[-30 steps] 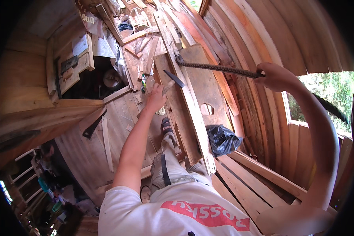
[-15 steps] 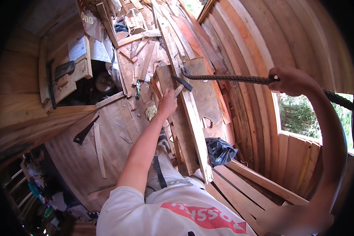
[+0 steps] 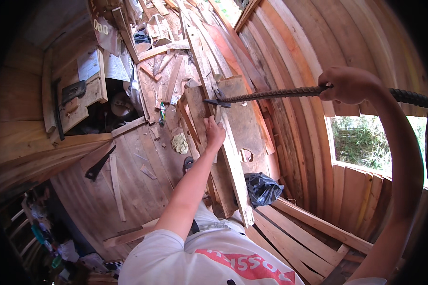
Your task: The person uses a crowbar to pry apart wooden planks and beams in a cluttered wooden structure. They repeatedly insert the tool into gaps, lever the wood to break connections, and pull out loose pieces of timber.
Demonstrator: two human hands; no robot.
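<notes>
My right hand (image 3: 348, 84) is raised at the right and grips a long ribbed steel bar (image 3: 271, 94) whose flat dark tip (image 3: 217, 102) meets the top of a long wooden plank (image 3: 233, 161). My left hand (image 3: 214, 134) reaches forward and holds that plank just below the bar's tip. The plank leans upright in front of me, beside a wider board (image 3: 245, 118) with a hole in it.
A curved wall of wooden boards (image 3: 318, 42) with a window opening (image 3: 361, 142) is at the right. A black plastic bag (image 3: 261, 189) lies below the plank. Loose slats, a hand saw (image 3: 99, 164) and a cluttered wooden bench (image 3: 76, 99) are at the left.
My left hand has slid lower and to the right along the plank. The right hand with the bar has swung right and up, and the view has shifted.
</notes>
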